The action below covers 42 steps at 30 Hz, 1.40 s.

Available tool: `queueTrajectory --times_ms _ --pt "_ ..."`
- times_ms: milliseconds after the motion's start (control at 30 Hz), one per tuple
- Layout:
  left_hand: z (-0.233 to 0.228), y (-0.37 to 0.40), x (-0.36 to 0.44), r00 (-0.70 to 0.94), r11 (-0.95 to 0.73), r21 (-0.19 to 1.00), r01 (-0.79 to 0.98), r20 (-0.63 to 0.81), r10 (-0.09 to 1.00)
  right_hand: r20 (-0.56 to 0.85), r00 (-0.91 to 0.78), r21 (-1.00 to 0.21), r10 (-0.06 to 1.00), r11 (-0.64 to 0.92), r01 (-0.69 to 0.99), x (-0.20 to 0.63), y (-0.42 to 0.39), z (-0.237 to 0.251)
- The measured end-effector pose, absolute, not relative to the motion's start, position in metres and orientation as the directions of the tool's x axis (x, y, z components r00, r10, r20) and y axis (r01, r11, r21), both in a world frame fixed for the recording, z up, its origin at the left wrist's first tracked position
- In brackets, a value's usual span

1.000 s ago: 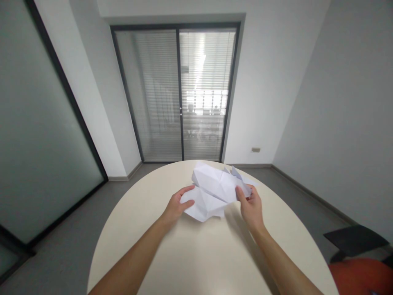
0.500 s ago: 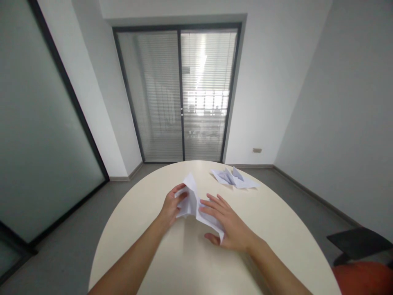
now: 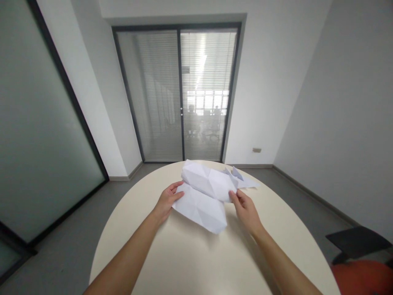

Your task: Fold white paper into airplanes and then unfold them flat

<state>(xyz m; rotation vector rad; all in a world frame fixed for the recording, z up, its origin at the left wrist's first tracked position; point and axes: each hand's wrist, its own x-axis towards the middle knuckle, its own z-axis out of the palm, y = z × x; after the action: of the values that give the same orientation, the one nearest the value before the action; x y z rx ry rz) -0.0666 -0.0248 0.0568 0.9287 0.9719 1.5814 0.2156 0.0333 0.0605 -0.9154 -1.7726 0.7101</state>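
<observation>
Left hand [image 3: 166, 201]: closed on the left edge of the creased white paper sheet [image 3: 204, 192], thumb on top and the other fingers under the paper. Right hand [image 3: 245, 209]: pinching the right edge of the same sheet between thumb and fingertips.

Creased white paper sheet: held between both hands just above the round cream table [image 3: 196, 254], over its far half. The sheet is partly opened, with a raised upper panel toward 12 o'clock and a lower panel that droops toward 6 o'clock; its lowest corner hangs close to the tabletop, and contact cannot be determined. Many fold lines cross both panels.

Folded paper plane [image 3: 242, 180]: lies on the table at 1 o'clock from the held sheet, partly hidden behind the sheet's right end and just beyond the right hand.

Surroundings: sliding glass doors with blinds [image 3: 178, 94] stand at 12 o'clock beyond the table. A frosted glass partition [image 3: 33, 135] runs along 9 o'clock. A dark chair [image 3: 356, 241] and an orange-red seat [image 3: 365, 278] stand at 4 o'clock, off the table edge.
</observation>
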Motion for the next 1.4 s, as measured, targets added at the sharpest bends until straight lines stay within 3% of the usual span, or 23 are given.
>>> queueTrajectory --times_ms 133,233,333,500,567,633,700,833,900,967,1067,1133,1233,1333,1400 --pt "0.052 -0.022 -0.061 -0.225 -0.165 0.951 -0.261 0.106 0.968 0.495 -0.458 -0.656 0.738 0.663 0.36 0.218 0.027 0.063" --pt "0.051 -0.023 -0.055 -0.228 -0.206 0.937 -0.281 0.143 0.963 0.474 -0.694 -0.607 0.542 0.772 0.188 0.213 0.013 0.072" --pt "0.052 -0.023 -0.053 -0.209 -0.206 0.913 -0.353 0.138 0.968 0.483 -0.76 -0.625 0.435 0.779 0.049 0.204 0.001 0.08" --pt "0.042 -0.015 -0.064 -0.215 -0.127 0.934 -0.334 0.056 0.975 0.304 -0.789 -0.686 0.534 0.697 0.208 0.198 -0.005 0.081" --pt "0.033 -0.01 -0.073 -0.301 -0.069 0.982 -0.175 0.014 0.954 0.259 -0.801 -0.642 0.54 0.716 0.275 0.199 -0.002 0.077" --pt "0.025 -0.006 -0.081 -0.431 -0.036 0.996 0.086 0.07 0.9 0.237 -0.795 -0.566 0.558 0.745 0.353 0.198 0.002 0.07" --pt "0.018 -0.005 -0.086 -0.502 -0.034 0.973 0.229 0.148 0.852 0.219 -0.759 -0.471 0.613 0.747 0.468 0.194 0.005 0.061" --pt "0.01 -0.011 -0.073 -0.419 -0.066 0.815 0.575 0.363 0.832 0.212 -0.63 -0.328 0.747 0.662 0.674 0.182 0.008 0.044" --pt "0.008 -0.016 -0.057 -0.39 -0.049 0.803 0.594 0.341 0.855 0.238 -0.553 -0.366 0.798 0.601 0.71 0.178 0.012 0.038" --pt "0.005 -0.021 -0.041 -0.358 -0.013 0.786 0.618 0.296 0.885 0.269 -0.458 -0.477 0.847 0.531 0.7 0.178 0.018 0.034" --pt "0.0 -0.028 -0.028 -0.213 0.02 0.625 0.78 0.236 0.948 0.24 -0.274 -0.641 0.931 0.364 0.675 0.187 0.034 0.028" --pt "-0.002 -0.03 -0.027 -0.155 0.04 0.514 0.857 0.183 0.971 0.191 -0.181 -0.671 0.965 0.263 0.693 0.198 0.045 0.025" --pt "-0.001 -0.031 -0.031 -0.107 0.04 0.431 0.902 0.133 0.985 0.225 -0.131 -0.588 0.966 0.241 0.772 0.213 0.054 0.024" --pt "0.004 -0.031 -0.032 -0.042 -0.012 0.393 0.919 0.129 0.991 0.41 -0.118 -0.385 0.904 0.29 0.876 0.217 0.051 0.029" --pt "0.008 -0.032 -0.03 0.041 -0.086 0.385 0.919 0.126 0.991 0.51 -0.196 -0.242 0.837 0.359 0.902 0.209 0.046 0.033"
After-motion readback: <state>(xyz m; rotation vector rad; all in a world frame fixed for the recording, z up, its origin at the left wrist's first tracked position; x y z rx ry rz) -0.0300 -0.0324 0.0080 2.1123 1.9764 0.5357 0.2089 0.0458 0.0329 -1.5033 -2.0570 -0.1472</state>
